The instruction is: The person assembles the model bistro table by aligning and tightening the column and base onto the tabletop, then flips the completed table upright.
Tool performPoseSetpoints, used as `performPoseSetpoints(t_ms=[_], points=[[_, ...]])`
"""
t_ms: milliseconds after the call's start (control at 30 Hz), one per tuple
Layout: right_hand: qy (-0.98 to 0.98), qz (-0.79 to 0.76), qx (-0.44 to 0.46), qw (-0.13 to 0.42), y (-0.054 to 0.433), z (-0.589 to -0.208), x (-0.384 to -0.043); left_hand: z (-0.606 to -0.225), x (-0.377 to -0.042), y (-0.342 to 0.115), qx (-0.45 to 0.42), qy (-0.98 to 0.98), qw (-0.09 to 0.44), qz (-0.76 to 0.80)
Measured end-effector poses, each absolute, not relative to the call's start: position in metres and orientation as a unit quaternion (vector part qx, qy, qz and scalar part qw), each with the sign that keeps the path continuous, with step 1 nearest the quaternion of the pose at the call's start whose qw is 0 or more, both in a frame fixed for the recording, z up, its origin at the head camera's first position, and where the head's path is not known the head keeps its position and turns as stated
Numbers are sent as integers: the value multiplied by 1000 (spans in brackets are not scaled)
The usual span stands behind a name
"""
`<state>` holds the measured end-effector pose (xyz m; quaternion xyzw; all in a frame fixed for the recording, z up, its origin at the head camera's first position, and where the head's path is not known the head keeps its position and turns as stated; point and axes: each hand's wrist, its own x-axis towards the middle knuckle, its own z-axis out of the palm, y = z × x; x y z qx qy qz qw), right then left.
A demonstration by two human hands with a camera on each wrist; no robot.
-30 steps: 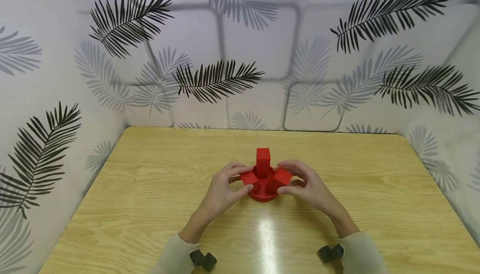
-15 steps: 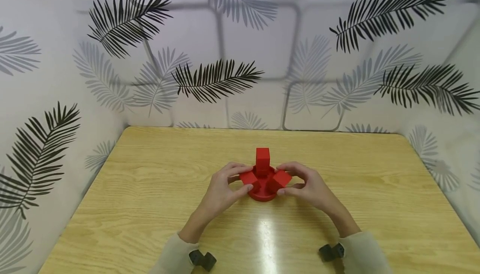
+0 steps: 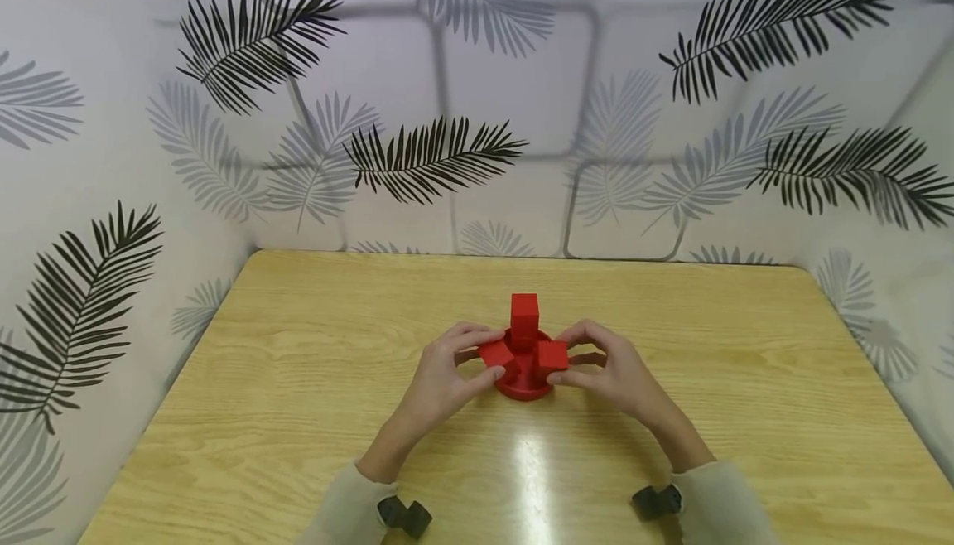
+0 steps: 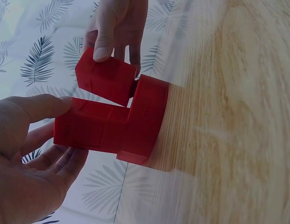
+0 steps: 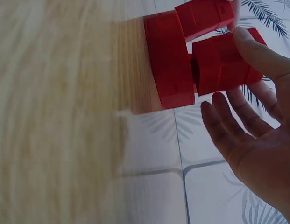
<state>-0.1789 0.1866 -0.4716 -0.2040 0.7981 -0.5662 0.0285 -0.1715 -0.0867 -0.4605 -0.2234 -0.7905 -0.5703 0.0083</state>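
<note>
A round red base [image 3: 524, 394] sits on the table with three red blocks standing up from it. My left hand [image 3: 443, 375] pinches the left block [image 3: 497, 354] between thumb and fingers; in the left wrist view that block [image 4: 91, 125] reaches down to the base's rim. With thumb and fingers my right hand [image 3: 622, 379] holds the right block [image 3: 552, 356]. The right wrist view shows this block [image 5: 222, 63] slightly tilted, with a narrow dark gap between its lower end and the base [image 5: 170, 60]. Untouched, the rear block [image 3: 525, 315] stands upright.
The wood-grain table [image 3: 335, 305] surrounds the base on all sides. Behind it and at both sides rise walls covered in leaf-patterned sheeting [image 3: 507, 98]. Dark wrist devices [image 3: 404, 517] sit at both sleeves.
The right block has turned in my right hand, from cornerwise to nearly square-on, and shifted slightly left. My left hand, the left block and the rear block look the same.
</note>
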Motion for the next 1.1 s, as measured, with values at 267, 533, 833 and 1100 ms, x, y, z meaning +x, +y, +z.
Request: performPoseSetpoints(t_ms=[267, 533, 833, 1100], points=[[804, -564, -185, 23, 176, -473, -179, -459, -172, -86, -220, -792, 3, -569], [827, -519, -217, 13, 176, -473, -182, -459, -172, -86, -218, -793, 0, -569], [831, -518, -203, 13, 174, -471, -183, -458, -171, -86, -218, -790, -3, -574], [831, -517, -206, 2, 176, -471, -184, -458, -171, -86, -215, -784, -10, -583]])
